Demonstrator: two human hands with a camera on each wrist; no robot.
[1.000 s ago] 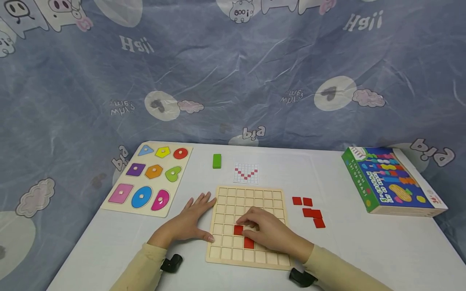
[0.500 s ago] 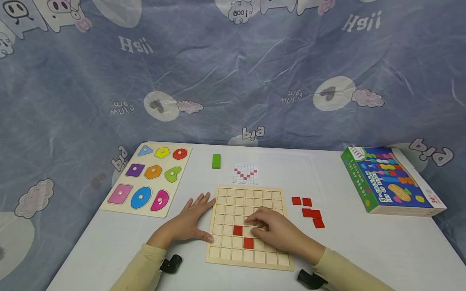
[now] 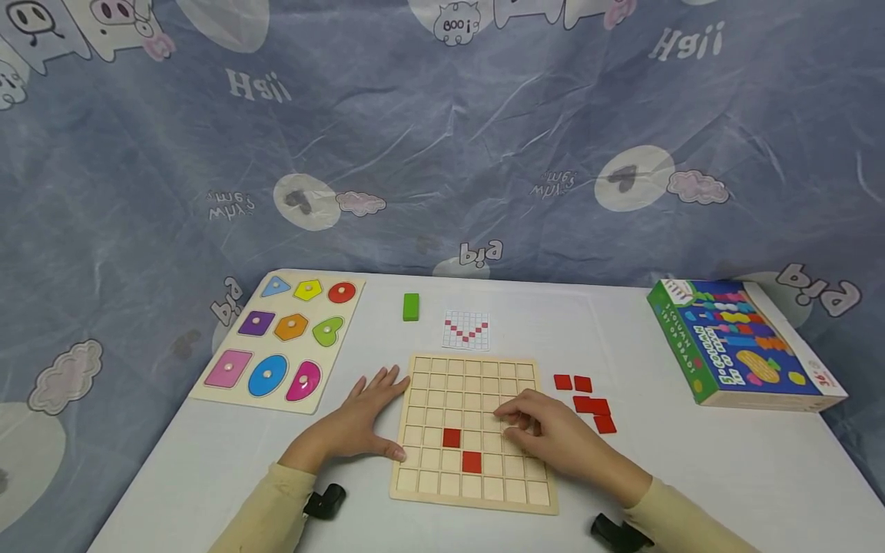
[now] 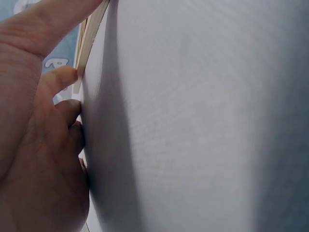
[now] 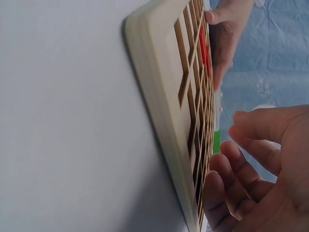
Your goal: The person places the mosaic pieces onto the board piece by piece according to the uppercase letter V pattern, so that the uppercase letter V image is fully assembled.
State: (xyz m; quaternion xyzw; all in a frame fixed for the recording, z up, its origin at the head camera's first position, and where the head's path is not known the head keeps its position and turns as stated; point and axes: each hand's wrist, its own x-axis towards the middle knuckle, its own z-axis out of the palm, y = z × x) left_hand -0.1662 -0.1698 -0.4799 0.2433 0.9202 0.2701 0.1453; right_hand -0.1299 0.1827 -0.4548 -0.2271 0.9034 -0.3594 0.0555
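A wooden grid board (image 3: 449, 485) lies on the white table, two red square tiles sitting in its cells: one tile (image 3: 452, 438) left of centre, the other tile (image 3: 472, 462) one row nearer and one column right. My left hand (image 3: 359, 422) is spread flat at the board's left side, thumb and fingertips touching its edge. Over the right part of the board hovers my right hand (image 3: 553, 438), fingers loosely bent; in the right wrist view the right hand (image 5: 270, 164) has nothing between thumb and fingers. Several loose red tiles (image 3: 583, 384) lie right of the board.
Behind the board lie a small patterned grid card (image 3: 466, 330) and a green block (image 3: 411, 307). A shape puzzle board (image 3: 311, 388) rests at the left. A colourful bead-game box (image 3: 754, 338) stands at the right. A printed cloth (image 3: 442, 153) hangs behind the table.
My right hand has moved rightward, away from the two red tiles in the board and towards the loose ones. The left hand has stayed at the board's edge.
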